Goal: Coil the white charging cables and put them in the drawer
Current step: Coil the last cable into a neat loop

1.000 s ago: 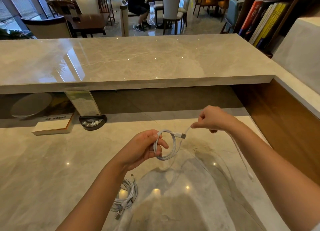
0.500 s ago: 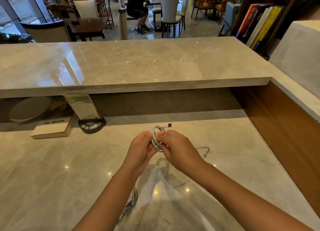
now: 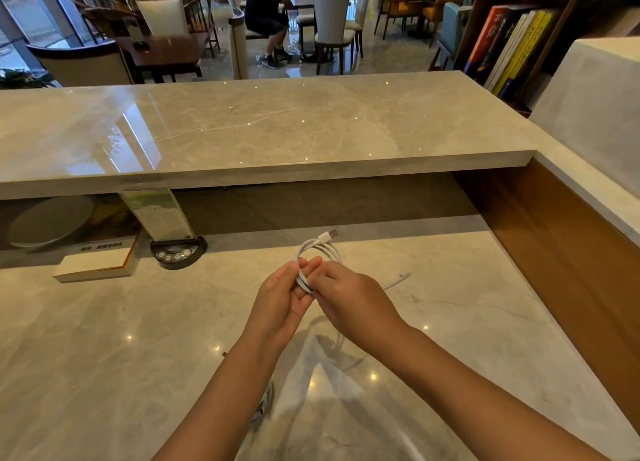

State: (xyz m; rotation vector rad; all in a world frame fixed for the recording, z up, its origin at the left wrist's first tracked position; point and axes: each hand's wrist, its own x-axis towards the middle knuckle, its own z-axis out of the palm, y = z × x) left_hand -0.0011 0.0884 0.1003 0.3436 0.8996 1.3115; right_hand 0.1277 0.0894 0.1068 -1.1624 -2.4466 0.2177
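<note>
Nearly coiled: your left hand (image 3: 282,296) and right hand (image 3: 349,299), together, pinch the thin white charging cable coil (image 3: 317,253); wrap in the loose tail (image 3: 398,280) next.

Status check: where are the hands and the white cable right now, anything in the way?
Left hand and right hand both grip the white cable coil above the counter. Loose tail trails right. Second cable bundle under the left forearm. No drawer visible.
</note>
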